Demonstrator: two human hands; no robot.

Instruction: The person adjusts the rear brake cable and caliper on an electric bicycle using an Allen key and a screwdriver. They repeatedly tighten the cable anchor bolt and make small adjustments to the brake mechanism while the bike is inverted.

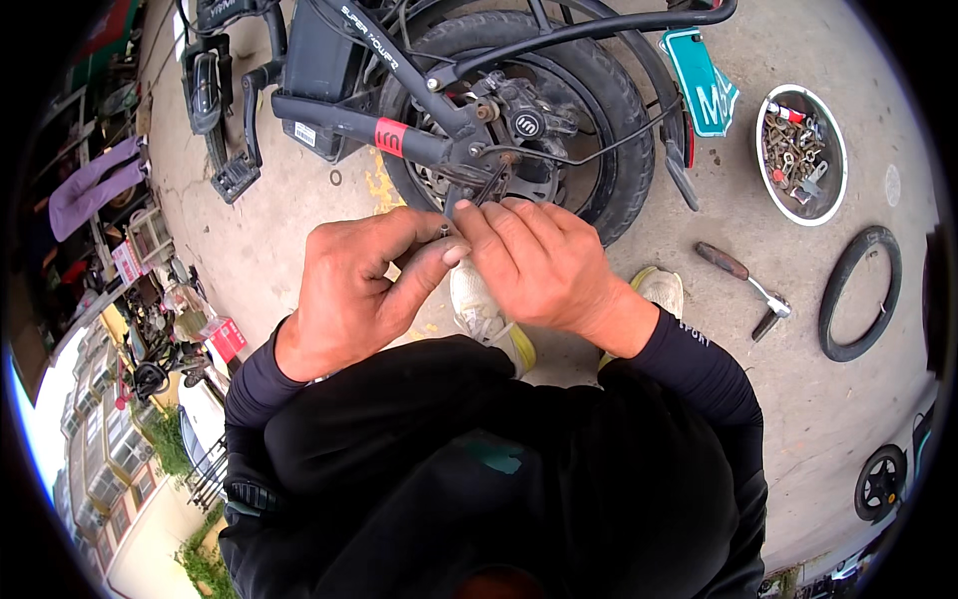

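Note:
Thumb and forefinger of my left hand (349, 275) are pinched on a small metal piece (445, 232), which looks like a bolt. Close beside it, my right hand (544, 265) has its fingers bent and pressed together; whatever they hold is hidden under them. Both hands are just in front of the rear wheel hub (526, 124) of a black electric bike lying on its side or tilted. Its frame tube (399, 137) has a red band. Cables and a rusty nut (486, 113) show near my fingertips, around the fat black tyre (627, 130).
On the concrete to the right are a metal bowl (844, 165) of bolts and nuts, a ratchet wrench (743, 275) with a brown handle, and a black inner tube or tyre (833, 319). A green plate (694, 80) lies behind. My shoes (474, 299) are under my hands.

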